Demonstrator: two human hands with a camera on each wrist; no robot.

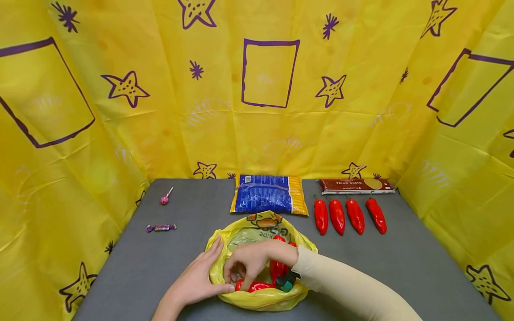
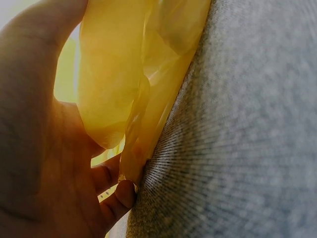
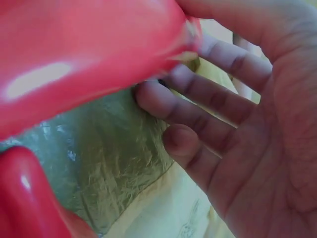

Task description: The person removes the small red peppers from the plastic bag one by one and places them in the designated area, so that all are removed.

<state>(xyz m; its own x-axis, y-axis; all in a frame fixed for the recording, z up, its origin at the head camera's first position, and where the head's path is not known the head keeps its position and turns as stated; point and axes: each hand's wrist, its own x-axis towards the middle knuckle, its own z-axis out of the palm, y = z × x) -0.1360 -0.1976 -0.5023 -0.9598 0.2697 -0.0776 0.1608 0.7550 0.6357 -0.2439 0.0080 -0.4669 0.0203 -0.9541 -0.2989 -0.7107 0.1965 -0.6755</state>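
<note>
A yellow plastic bag (image 1: 277, 305) with a duck print stands with its mouth wide on the near part of the table. My left hand (image 1: 198, 272) lies along the bag's left side, fingertips and thumb against its rim. Inside the bag, my right hand (image 1: 250, 261) pinches the stem end of a red pepper (image 1: 263, 286) with thumb and fingers. That pepper (image 3: 89, 54) fills the upper left of the right wrist view. Other red peppers (image 1: 277, 269) lie in the bag, partly hidden under my right forearm.
Behind the bag lies a blue and yellow packet (image 1: 263, 195). Several red peppers (image 1: 337, 216) lie in a row at the right, before a brown spaghetti pack (image 1: 357, 186). On the left are a lollipop (image 1: 165, 199) and a wrapped candy (image 1: 161, 228). Yellow cloth walls (image 1: 172, 133) surround the grey table (image 1: 132, 267).
</note>
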